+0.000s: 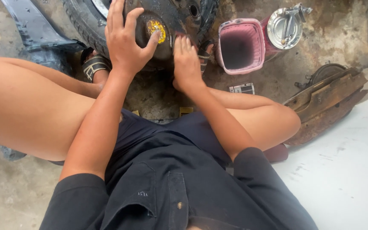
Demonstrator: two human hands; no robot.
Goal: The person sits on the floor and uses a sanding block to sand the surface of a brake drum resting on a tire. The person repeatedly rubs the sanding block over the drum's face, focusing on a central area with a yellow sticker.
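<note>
While both hands press wheel, pink basket empty.

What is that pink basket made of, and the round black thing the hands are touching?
The pink basket looks like plastic: matte, ribbed walls and a thick moulded rim. The round black wheel hub under the left hand and right hand looks like painted metal, greasy and scuffed, with a yellow centre. The tyre around it looks like dull black rubber.
</note>
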